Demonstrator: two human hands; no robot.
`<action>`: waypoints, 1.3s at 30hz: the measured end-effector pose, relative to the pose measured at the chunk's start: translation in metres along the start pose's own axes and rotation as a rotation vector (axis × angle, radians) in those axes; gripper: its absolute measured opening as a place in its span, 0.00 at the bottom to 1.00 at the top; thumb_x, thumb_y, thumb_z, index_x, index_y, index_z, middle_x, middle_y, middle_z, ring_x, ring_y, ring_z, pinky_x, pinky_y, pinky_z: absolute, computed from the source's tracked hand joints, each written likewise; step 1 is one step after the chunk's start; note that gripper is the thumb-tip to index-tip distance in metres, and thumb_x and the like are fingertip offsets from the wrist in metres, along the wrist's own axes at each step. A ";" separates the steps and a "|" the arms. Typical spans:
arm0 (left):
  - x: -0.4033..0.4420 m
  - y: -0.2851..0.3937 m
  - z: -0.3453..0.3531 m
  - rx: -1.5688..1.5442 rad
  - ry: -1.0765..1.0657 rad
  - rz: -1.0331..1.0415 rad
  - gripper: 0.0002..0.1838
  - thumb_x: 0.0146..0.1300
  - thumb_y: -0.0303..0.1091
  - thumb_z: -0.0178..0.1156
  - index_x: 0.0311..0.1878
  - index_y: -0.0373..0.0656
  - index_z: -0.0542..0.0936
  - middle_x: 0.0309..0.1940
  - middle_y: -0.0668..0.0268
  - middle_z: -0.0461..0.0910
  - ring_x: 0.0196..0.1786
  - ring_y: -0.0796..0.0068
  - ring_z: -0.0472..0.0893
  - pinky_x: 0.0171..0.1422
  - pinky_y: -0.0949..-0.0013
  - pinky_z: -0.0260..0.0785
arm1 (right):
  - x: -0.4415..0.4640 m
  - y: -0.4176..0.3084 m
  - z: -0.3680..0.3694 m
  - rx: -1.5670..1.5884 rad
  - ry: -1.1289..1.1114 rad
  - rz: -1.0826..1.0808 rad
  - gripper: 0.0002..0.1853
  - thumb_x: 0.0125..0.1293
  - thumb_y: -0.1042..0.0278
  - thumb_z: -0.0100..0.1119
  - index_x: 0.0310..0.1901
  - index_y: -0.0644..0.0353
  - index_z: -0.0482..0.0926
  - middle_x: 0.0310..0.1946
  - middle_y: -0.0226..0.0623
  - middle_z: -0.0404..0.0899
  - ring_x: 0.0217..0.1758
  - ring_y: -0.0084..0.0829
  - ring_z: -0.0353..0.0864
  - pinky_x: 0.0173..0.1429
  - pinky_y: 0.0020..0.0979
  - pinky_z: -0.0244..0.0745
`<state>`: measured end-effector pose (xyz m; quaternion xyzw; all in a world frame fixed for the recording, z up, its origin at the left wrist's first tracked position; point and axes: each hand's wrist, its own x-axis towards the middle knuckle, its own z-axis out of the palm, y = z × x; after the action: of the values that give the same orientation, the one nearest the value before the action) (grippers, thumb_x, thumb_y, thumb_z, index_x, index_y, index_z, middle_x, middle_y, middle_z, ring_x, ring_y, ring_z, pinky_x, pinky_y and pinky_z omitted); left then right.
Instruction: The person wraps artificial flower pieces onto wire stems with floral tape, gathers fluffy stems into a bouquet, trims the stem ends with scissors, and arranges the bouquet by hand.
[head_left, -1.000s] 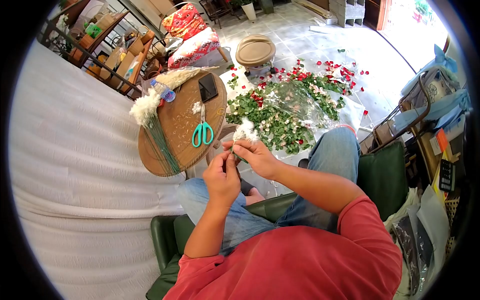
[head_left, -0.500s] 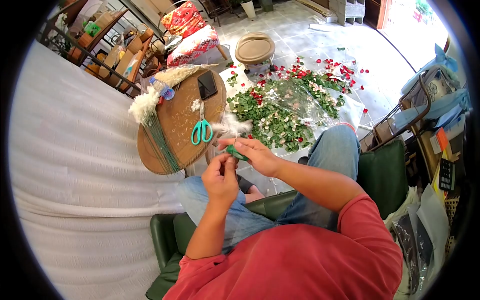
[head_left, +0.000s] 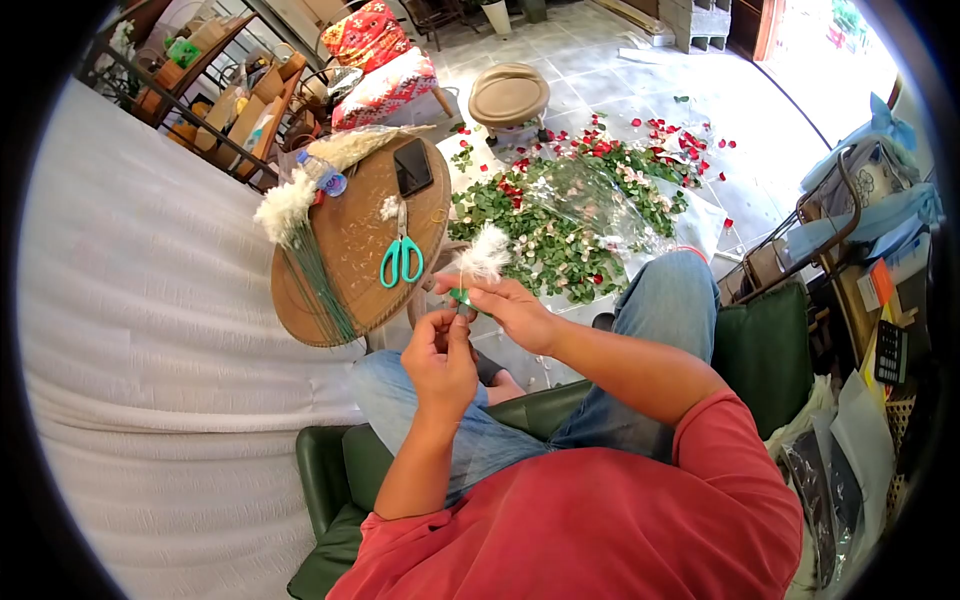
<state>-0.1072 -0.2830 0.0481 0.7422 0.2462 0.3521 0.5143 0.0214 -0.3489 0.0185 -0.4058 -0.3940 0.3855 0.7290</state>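
A fluffy white plume (head_left: 485,252) stands above my hands, its thin stem running down between my fingers. My left hand (head_left: 441,355) is closed, thumb and fingers pinching the lower stem. Across from it, my right hand (head_left: 514,310) is closed around green floral tape (head_left: 462,298), which touches the stem. Part of the tape is hidden by the fingers. On the round wooden table (head_left: 375,225) beside my hands lie turquoise-handled scissors (head_left: 402,260) and a bunch of similar white plumes (head_left: 286,208) on green stems (head_left: 322,290).
A phone (head_left: 412,166), a plastic bottle (head_left: 328,178) and dried pampas-like plumes (head_left: 360,146) are on the table. Leaves (head_left: 545,235) and red petals (head_left: 690,143) cover the floor ahead. A stool (head_left: 509,97) stands beyond. A calculator (head_left: 891,352) is at the right.
The white plume has swung more upright and turned between my fingers. Both hands stay almost in place, with the green tape still at the stem.
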 end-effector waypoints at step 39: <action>-0.002 -0.016 -0.008 0.007 0.011 -0.017 0.05 0.71 0.30 0.59 0.42 0.39 0.75 0.26 0.75 0.74 0.24 0.90 0.67 0.26 0.82 0.59 | -0.001 -0.005 -0.002 -0.029 -0.045 0.102 0.17 0.76 0.62 0.48 0.58 0.60 0.78 0.46 0.28 0.75 0.40 0.16 0.73 0.42 0.23 0.69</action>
<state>-0.1143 -0.2742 0.0343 0.7398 0.2565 0.3510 0.5134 0.0241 -0.3522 0.0221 -0.4274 -0.3945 0.4254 0.6933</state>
